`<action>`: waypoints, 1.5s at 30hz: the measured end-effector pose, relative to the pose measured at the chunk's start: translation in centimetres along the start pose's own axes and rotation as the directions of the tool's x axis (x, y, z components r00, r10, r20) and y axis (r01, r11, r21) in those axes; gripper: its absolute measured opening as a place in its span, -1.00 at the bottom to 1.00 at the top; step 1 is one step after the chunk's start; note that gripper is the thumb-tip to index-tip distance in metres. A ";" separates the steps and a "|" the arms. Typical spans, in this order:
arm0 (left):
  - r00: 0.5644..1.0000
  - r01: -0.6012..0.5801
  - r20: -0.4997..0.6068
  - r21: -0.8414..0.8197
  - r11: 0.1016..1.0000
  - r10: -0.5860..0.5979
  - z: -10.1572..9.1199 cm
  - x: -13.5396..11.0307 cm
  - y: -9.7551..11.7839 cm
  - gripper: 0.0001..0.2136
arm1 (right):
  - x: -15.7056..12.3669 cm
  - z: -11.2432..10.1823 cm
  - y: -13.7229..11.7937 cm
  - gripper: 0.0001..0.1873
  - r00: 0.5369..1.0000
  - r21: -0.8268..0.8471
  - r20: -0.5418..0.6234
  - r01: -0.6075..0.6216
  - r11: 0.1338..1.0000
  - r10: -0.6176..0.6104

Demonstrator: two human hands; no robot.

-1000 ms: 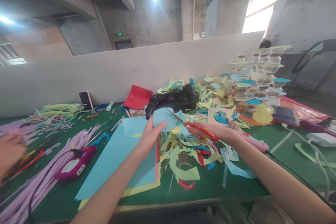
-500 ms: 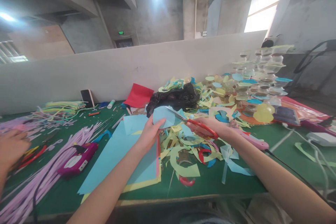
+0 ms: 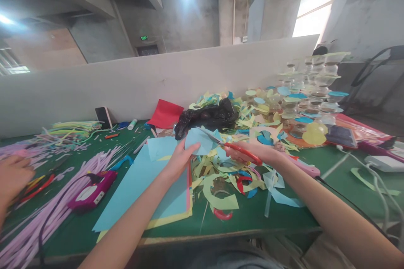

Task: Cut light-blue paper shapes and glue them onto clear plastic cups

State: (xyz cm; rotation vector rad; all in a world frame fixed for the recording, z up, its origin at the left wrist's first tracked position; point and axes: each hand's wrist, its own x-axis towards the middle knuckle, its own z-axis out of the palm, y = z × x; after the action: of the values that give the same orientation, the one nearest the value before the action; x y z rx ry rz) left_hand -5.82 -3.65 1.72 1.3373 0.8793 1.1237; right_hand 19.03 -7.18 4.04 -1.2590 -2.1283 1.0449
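Note:
My left hand (image 3: 178, 160) pinches a light blue paper piece (image 3: 199, 141) above the green table (image 3: 252, 218). My right hand (image 3: 256, 154) grips red-handled scissors (image 3: 240, 152), whose blades reach into the blue paper's right edge. Beneath both hands lie a stack of blue and yellow paper sheets (image 3: 148, 185) and a heap of yellow, blue and red paper offcuts (image 3: 227, 176).
A black plastic bag (image 3: 208, 117) and red paper (image 3: 166, 114) sit behind. Stacked clear cups with paper discs (image 3: 303, 96) stand at the right. Purple strips (image 3: 47, 206), a magenta device (image 3: 90, 191) and a phone (image 3: 102, 117) lie left. Another person's hand (image 3: 12, 176) rests at the far left.
Both hands with the paper and scissors stay nearly where they were; the view has shifted slightly. The other person's hand at the left moved a little.

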 end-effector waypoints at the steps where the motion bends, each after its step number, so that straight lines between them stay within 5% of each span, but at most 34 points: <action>1: 1.000 0.000 -0.001 -0.004 1.000 0.000 0.0 0.0 0.1 -0.62 | 0.1 0.0 0.2 -0.51 1.000 0.024 -0.003 -0.017 1.000 0.017; 12: 1.000 -0.003 -0.013 -0.063 0.998 0.002 0.2 0.0 0.1 -0.61 | 0.2 0.1 -0.3 -0.43 0.993 -0.030 -0.025 -0.120 0.992 0.120; 27: 0.997 0.030 0.072 0.102 0.994 -0.038 -0.1 -0.3 0.6 -0.62 | -0.4 0.3 0.0 -0.52 0.987 0.046 0.148 0.062 0.997 -0.068; 32: 0.996 0.025 0.082 0.141 0.990 -0.037 -0.1 -0.4 0.5 -0.61 | -0.3 0.2 -0.2 -0.52 0.985 0.079 0.124 0.107 0.991 -0.117; 39: 0.996 0.044 0.070 0.143 0.989 -0.054 0.0 -0.5 0.7 -0.69 | 0.8 0.1 1.8 -0.44 0.994 0.072 0.081 -0.080 0.994 0.075; 45: 0.994 0.101 0.033 0.097 0.990 -0.105 0.0 -0.3 0.8 -0.69 | 0.6 0.3 0.9 -0.45 0.986 0.073 0.010 -0.167 0.983 0.167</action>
State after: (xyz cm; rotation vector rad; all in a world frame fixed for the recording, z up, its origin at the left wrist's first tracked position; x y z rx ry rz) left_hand -6.01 -4.00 2.48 1.3704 0.9735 0.9844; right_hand 19.01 -6.49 3.14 -1.4200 -1.9946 1.1848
